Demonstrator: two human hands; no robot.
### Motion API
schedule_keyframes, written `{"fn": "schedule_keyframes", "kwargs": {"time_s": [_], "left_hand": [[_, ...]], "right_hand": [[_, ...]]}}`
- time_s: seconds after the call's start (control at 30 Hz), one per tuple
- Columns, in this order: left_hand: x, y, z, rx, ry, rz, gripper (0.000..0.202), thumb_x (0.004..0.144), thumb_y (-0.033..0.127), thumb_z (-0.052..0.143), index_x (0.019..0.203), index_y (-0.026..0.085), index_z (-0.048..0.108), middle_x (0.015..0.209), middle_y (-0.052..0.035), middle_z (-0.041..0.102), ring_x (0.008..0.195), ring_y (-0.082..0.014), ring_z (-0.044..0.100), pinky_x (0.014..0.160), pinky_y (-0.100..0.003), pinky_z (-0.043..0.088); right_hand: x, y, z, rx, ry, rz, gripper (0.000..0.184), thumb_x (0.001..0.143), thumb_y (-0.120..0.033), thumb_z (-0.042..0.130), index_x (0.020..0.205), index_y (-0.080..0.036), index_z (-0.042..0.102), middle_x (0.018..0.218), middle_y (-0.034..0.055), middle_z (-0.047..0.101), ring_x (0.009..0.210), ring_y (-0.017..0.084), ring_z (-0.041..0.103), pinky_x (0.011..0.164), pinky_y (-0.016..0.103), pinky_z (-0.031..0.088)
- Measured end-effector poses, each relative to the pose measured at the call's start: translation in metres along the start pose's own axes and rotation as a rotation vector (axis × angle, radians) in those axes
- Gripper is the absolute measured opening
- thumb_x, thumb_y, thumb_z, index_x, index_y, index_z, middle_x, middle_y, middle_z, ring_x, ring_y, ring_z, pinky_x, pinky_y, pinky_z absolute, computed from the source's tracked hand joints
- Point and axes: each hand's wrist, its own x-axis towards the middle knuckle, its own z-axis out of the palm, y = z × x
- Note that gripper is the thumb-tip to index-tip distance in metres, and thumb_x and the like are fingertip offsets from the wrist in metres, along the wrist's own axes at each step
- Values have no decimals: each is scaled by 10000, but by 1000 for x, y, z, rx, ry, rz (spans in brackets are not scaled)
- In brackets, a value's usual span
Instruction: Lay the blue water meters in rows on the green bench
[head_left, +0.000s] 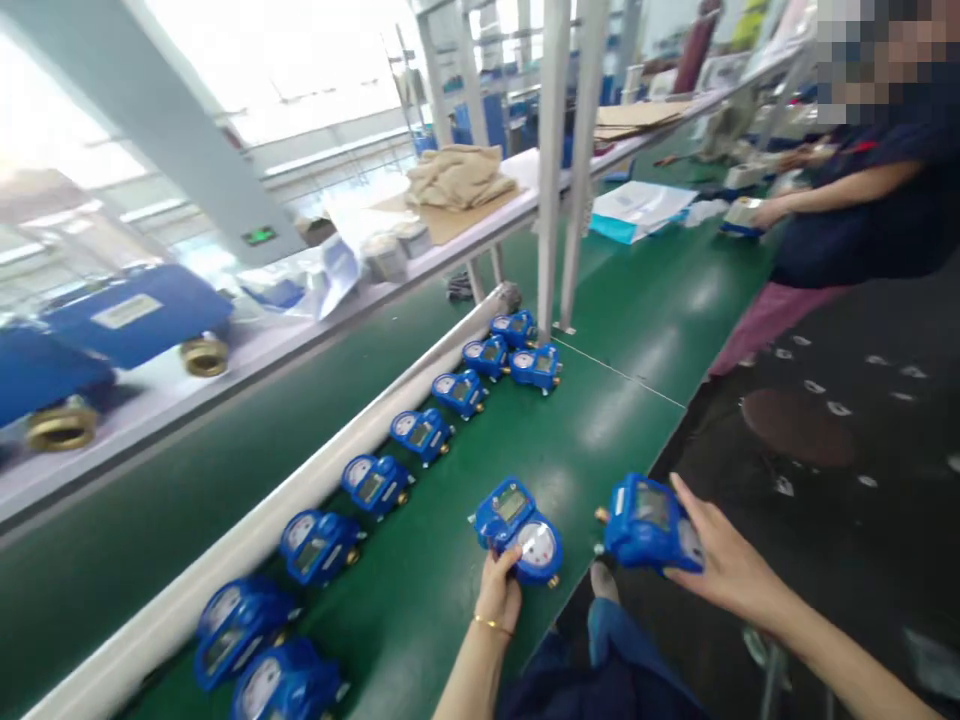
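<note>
My left hand (501, 590), with a gold bracelet at the wrist, is closed on a blue water meter (517, 525) over the green bench top. The meter has a grey display and a round white dial. My right hand (712, 550) grips a second blue water meter (646, 520) by its dial end, just past the bench's front edge. Brass fittings stick out of both meters. Beyond my left hand, several more blue water meters (375, 485) stand in a row along a white pipe-like rail (330, 440).
A raised shelf (300, 370) on the left bears large blue units (142, 310) with brass ends and folded brown cloth (461, 178). Metal posts (551, 180) rise from the bench. A co-worker (862, 210) handles a device at the far right, near a round stool (799, 428).
</note>
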Motion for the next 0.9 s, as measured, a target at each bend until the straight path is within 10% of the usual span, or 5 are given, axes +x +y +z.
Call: {"fn": "schedule_keyframes", "kwargs": {"time_s": [0.23,0.47,0.7,0.8,0.9], "left_hand": [[26,-8,-10,-411,472,109,233,712,253,668,940,203,669,1104,-82,728,1246,-250,559,1075,-377,468],[27,-46,4,-597,808,160,243,698,221,716,934,222,658,1172,-62,698,1314,-213,490,1120,-296,403],[-7,-44,37,396,859,-267,498,721,686,566,545,221,521,631,-121,639,770,-372,693,831,-595,541],[-19,-10,41,1105,854,42,285,720,495,639,786,218,653,971,-173,699,1052,-432,627,985,-647,416],[-12,20,27,1383,698,284,835,435,158,790,1240,234,585,1440,-187,472,1389,-442,323,1176,-606,155]], "right_hand": [[185,-69,55,-425,-677,-961,874,631,54,505,1444,-238,378,1340,95,559,1258,272,479,1152,599,181],[276,-100,81,-156,-1115,-1142,644,797,60,485,1281,-357,556,1325,-48,584,1366,155,369,1200,506,36],[289,-74,78,-261,-923,-884,684,776,26,388,1300,-381,554,1503,-57,375,1449,253,176,1142,539,304],[257,-75,90,-254,-726,-619,444,889,-132,317,1138,-242,667,1470,15,429,1414,271,281,1119,516,357],[220,-93,110,-385,-435,-441,449,886,-411,481,1214,-118,575,1456,192,386,1367,373,324,1025,527,434]]}}
